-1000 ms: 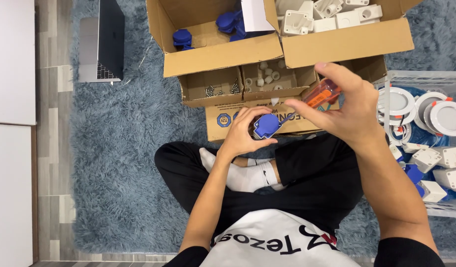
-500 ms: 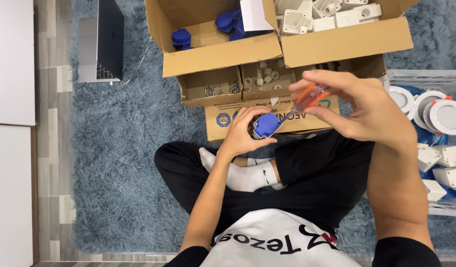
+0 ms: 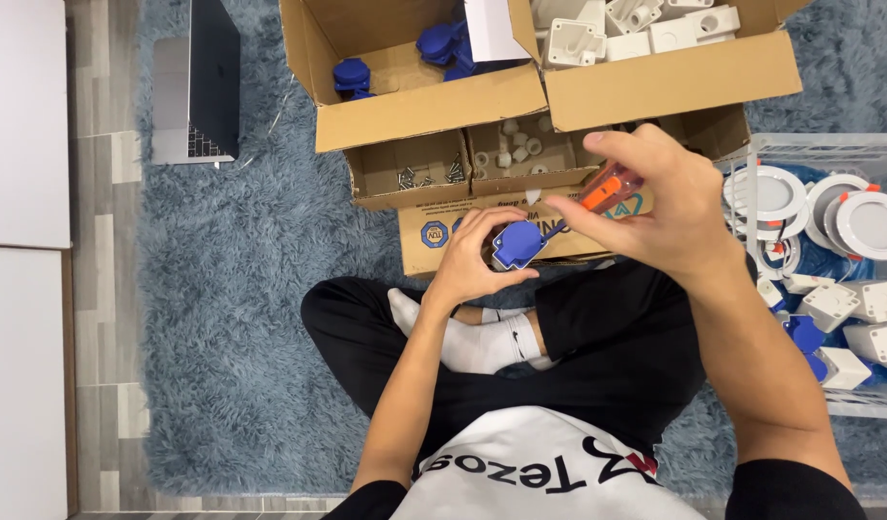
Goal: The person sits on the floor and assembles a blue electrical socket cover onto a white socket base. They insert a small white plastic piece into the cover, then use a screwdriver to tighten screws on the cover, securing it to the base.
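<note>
Item: small blue plastic socket cover, gripped in the left hand above the crossed legs. Right hand closed on an orange-handled screwdriver, tip at the cover. Advice: brace the cover firmly and keep the driver square. Beyond: open cardboard boxes on shaggy blue-grey rug; wood floor at left.

A shaggy grey-blue rug covers most of the floor, with pale wood-look flooring showing along its left edge. Further left lie flat white panels. An open laptop sits on the rug at the far left, under soft, even light.
</note>
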